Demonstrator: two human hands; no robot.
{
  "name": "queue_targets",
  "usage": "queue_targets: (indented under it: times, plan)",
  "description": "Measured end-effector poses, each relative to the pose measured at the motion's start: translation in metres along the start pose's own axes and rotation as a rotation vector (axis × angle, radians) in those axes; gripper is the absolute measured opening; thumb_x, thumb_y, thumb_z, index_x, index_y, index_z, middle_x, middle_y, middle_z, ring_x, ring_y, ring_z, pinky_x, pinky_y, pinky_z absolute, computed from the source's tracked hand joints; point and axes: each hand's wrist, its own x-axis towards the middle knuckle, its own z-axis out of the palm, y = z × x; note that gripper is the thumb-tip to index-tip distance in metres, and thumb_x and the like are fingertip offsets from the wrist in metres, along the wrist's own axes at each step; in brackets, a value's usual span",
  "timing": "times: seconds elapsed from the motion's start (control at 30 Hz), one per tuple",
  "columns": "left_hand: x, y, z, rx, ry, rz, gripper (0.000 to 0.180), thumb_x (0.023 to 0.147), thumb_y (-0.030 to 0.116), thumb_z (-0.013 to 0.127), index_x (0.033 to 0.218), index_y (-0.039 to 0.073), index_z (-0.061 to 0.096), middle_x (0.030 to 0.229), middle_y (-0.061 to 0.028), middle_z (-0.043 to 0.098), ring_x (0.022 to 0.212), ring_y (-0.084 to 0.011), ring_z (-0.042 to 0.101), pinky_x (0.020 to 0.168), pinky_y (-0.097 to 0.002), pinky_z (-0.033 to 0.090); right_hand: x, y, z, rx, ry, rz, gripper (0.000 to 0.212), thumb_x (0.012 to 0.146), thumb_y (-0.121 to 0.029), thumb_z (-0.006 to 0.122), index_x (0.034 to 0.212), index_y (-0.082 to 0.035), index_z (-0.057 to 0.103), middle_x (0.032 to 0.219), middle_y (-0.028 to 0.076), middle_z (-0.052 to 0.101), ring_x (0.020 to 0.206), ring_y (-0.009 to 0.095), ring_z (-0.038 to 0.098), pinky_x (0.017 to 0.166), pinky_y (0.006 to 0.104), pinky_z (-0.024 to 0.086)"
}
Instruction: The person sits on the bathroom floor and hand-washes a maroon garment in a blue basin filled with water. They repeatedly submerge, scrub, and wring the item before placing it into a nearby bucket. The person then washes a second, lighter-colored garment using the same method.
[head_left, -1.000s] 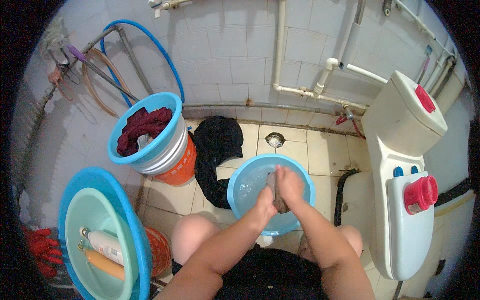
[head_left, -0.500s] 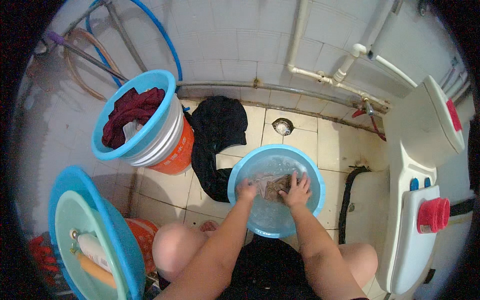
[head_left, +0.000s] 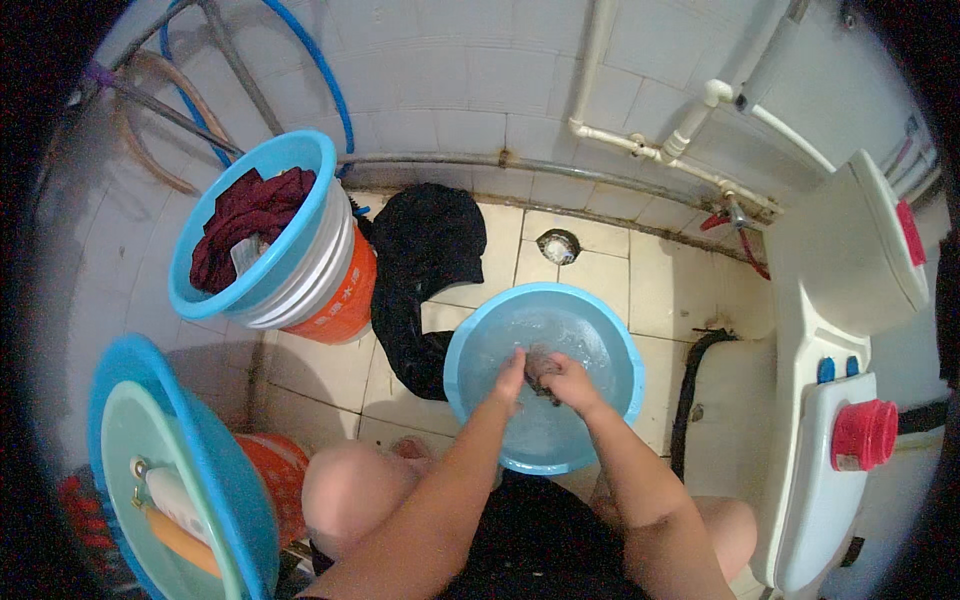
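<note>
Two hands, left hand (head_left: 510,372) & right hand (head_left: 568,378), gripping small dark wet cloth (head_left: 541,366), blue basin (head_left: 470,340)

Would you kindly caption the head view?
Both hands scrub a dark cloth in a blue basin of water.

One head-worn fisheye looks steeply down from above the tiled floor (head_left: 590,270). The blue basin (head_left: 470,345) sits near centre; the forearms enter from six o'clock.

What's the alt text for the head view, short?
Both hands, left hand and right hand, grip a small dark cloth in a blue basin of water on a tiled floor, black garment beside it.
</note>
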Motion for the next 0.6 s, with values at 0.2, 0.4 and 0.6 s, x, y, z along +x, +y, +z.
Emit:
queue_targets:
  times: [0.2, 0.4, 0.6]
  plan:
    - [-0.007, 0.012, -0.027, -0.589, -0.442, 0.091, 0.049, 0.089, 0.049, 0.046, 0.114, 0.008, 0.052, 0.107, -0.0102, 0.058, 0.095, -0.0248, 0.059, 0.079, -0.0389, 0.049, -0.059, -0.091, -0.010, 0.062, -0.287, -0.148, 0.034, 0.075, -0.019, 0.065, 0.104, -0.003, 0.057, 0.090, 0.006, 0.061, 0.081, 0.015, 0.057, 0.073, 0.0285, 0.046]
    - [-0.057, 0.048, -0.001, -0.613, -0.766, 0.241, 0.038, 0.092, 0.040, 0.044, 0.111, 0.008, 0.054, 0.107, -0.0088, 0.060, 0.096, -0.0247, 0.059, 0.083, -0.0429, 0.048, -0.111, -0.122, -0.020, 0.359, 0.033, -0.160, 0.043, 0.085, -0.041, 0.058, 0.102, -0.002, 0.056, 0.096, 0.010, 0.060, 0.088, 0.018, 0.056, 0.080, 0.0309, 0.045]
    - [-0.199, 0.100, 0.018, -0.174, -0.722, 0.183, 0.052, 0.092, 0.051, 0.036, 0.119, 0.008, 0.051, 0.114, -0.0070, 0.058, 0.104, -0.0234, 0.056, 0.091, -0.0406, 0.044, -0.131, -0.141, -0.035, 0.853, 0.271, -0.066, 0.057, 0.089, -0.035, 0.055, 0.133, -0.011, 0.026, 0.123, 0.014, 0.044, 0.109, 0.024, 0.047, 0.087, 0.0376, 0.044]
